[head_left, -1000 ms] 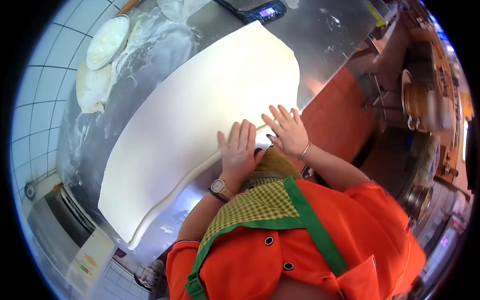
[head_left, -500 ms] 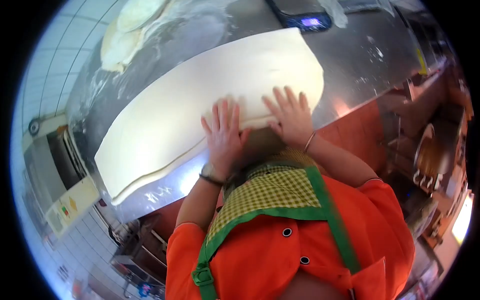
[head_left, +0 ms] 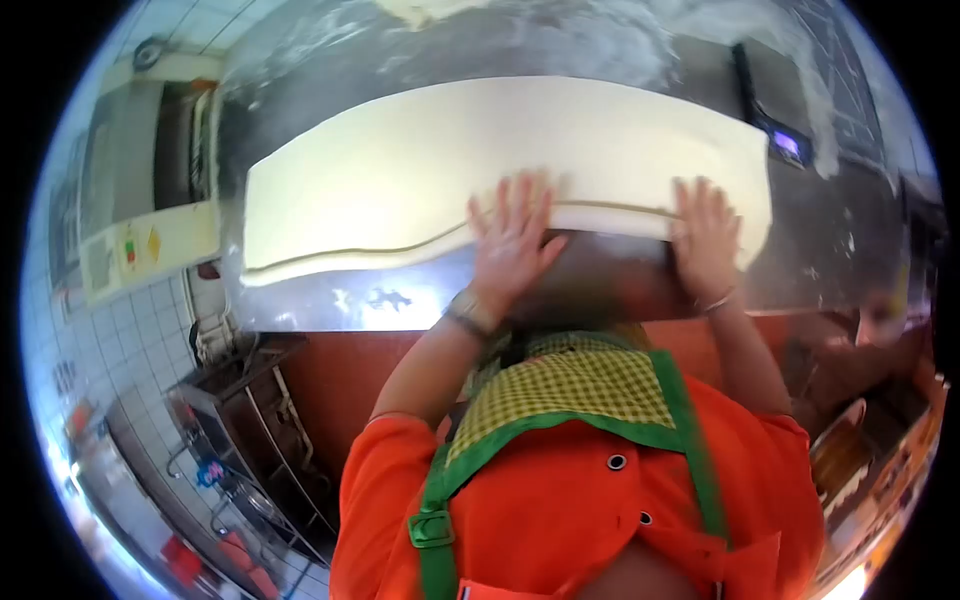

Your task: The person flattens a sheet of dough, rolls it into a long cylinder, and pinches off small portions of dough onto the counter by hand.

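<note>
The wide sheet of dough (head_left: 520, 130) lies flat on the metal worktop (head_left: 840, 230), straight ahead of the person, its long axis running left to right across the front of the body. Most of it spreads forward, beyond the fingertips. A narrow, raised lip (head_left: 370, 262) follows the near side, wavy towards the left end.

Both hands are open, palms down with fingers spread, reaching over this near side and closing on nothing. The left hand (head_left: 510, 240) sits around the middle of the length; the right hand (head_left: 706, 235) is near the right end. The left end lies well apart from both, with the left hand the nearer. Motion blur softens the fingers, so whether they press or merely rest is hard to tell.

A bare strip of worktop separates the lip from the front edge, close to the apron (head_left: 570, 390). Past the far side there is open room, dusted with flour (head_left: 590, 45). On the right it is tighter: the scale (head_left: 786, 146) (its display lit) stands just beside the far right corner.
</note>
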The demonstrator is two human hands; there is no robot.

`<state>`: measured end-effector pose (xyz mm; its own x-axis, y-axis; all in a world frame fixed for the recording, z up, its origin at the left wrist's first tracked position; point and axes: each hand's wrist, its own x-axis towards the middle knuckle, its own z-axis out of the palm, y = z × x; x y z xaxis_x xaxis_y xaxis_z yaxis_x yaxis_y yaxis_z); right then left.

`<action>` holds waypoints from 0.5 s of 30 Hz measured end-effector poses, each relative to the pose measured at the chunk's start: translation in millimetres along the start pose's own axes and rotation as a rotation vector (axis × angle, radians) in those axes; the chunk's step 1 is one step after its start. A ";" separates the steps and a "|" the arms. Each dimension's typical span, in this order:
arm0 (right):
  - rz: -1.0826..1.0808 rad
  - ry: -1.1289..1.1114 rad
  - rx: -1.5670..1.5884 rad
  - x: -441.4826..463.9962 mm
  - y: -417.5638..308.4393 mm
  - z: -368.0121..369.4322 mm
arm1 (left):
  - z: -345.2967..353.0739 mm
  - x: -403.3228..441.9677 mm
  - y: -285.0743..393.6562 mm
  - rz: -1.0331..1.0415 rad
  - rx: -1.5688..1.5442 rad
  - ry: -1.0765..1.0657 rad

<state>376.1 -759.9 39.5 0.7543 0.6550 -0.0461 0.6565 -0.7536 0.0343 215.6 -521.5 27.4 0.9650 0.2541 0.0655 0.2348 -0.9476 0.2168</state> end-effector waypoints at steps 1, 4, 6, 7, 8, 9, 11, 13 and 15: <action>0.042 0.062 -0.034 16.5 6.2 5.4 | -5.2 24.0 -6.2 0.004 -0.034 0.018; 0.054 0.160 -0.001 34.1 -24.8 -4.0 | -22.1 32.8 -25.9 0.042 -0.161 0.013; -0.137 0.192 0.183 28.2 -80.4 -25.8 | -30.2 18.3 -44.5 0.087 -0.238 0.004; -0.247 0.041 0.376 29.6 -131.6 -46.3 | -43.0 -13.4 -61.6 0.041 -0.216 -0.028; -0.394 -0.046 0.443 23.5 -177.6 -43.1 | -55.0 -44.9 -81.0 -0.001 -0.190 -0.063; -0.522 -0.107 0.362 15.9 -225.2 -45.5 | -58.7 -77.5 -106.3 -0.100 -0.118 -0.077; -0.642 0.013 0.437 3.0 -296.2 -13.4 | -58.7 -109.6 -177.7 -0.187 -0.050 -0.085; -0.557 0.056 0.281 28.2 -324.6 -0.2 | -59.8 -128.5 -227.0 -0.072 0.039 -0.154; -0.421 0.084 0.164 65.1 -338.3 -4.9 | -66.2 -85.3 -250.8 -0.005 0.017 -0.049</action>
<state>203.2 -462.1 29.8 0.4247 0.9034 0.0588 0.9007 -0.4150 -0.1287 66.6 -292.7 32.0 0.9682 0.2498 0.0165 0.2415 -0.9495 0.2003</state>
